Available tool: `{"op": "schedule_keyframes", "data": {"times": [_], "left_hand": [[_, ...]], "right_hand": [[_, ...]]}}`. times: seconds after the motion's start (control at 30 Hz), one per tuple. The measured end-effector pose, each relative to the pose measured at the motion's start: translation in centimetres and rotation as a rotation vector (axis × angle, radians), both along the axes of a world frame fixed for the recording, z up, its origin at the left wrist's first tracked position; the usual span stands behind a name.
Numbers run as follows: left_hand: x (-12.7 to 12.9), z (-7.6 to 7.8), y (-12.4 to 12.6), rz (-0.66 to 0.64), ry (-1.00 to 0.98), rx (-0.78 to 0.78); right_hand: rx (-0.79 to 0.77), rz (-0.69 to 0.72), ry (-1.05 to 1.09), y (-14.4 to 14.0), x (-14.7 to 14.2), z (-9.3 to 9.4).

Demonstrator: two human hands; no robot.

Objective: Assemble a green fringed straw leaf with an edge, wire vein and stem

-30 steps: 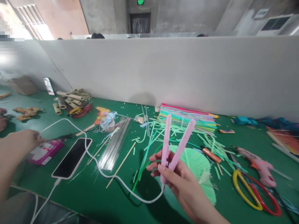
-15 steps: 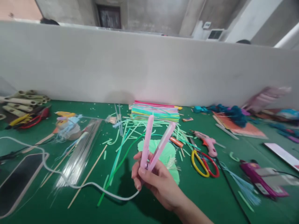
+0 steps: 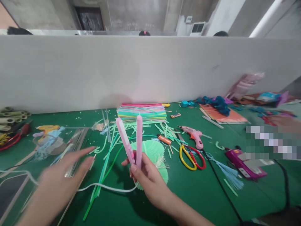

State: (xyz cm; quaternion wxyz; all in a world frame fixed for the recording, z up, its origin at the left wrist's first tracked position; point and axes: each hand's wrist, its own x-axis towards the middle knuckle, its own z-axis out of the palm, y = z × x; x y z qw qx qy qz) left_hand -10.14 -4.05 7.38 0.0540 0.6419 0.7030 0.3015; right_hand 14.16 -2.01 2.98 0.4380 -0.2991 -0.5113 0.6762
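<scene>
A pink mini hair straightener [image 3: 139, 141] stands upright in my right hand [image 3: 151, 182]. My fingers grip it near the hinge, and its two arms spread apart in a V. From its lower end a white cord [image 3: 108, 188] runs left across the table. My left hand [image 3: 56, 182], smeared by motion, is over the left part of the table with thumb and forefinger apart and nothing seen in it. Beneath it lie a thin wooden stick [image 3: 70, 202] and a bundle of clear strands. A light green fuzzy piece [image 3: 152, 149] lies behind my right hand.
Colourful pipe cleaners [image 3: 143, 112] lie at the back of the green table [image 3: 192, 197]. Scissors [image 3: 191, 157], a pink glue gun [image 3: 194, 135] and a purple device [image 3: 244, 164] are on the right. Another person's hand [image 3: 283, 121] shows at the right edge. A pale partition [image 3: 150, 69] stands behind.
My left hand has come into view from the lower left. The hair straightener has turned in my right hand, from leaning right to leaning slightly left. The camera view has swung right.
</scene>
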Motion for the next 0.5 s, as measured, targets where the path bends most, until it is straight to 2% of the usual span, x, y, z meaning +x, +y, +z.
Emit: {"op": "schedule_keyframes", "data": {"times": [0.07,0.1,0.2,0.3,0.5], "left_hand": [[4.3,-1.4,1.5,-0.146,-0.085,-0.097],[6.2,-2.0,2.1,-0.204,-0.140,-0.067],[10.0,-3.1,3.3,-0.222,-0.244,0.011],[11.2,-3.6,3.8,-0.215,-0.284,0.057],[10.8,-4.2,4.1,-0.229,-0.250,0.125]], "right_hand": [[0.011,-0.048,-0.026,0.1,-0.3,-0.5],[0.021,-0.069,-0.033,0.2,-0.4,-0.8],[0.088,-0.135,-0.066,0.4,-0.7,-1.6],[0.161,-0.190,-0.142,0.5,-0.8,-2.4],[0.206,-0.178,-0.225,0.7,-0.9,-3.5]]}}
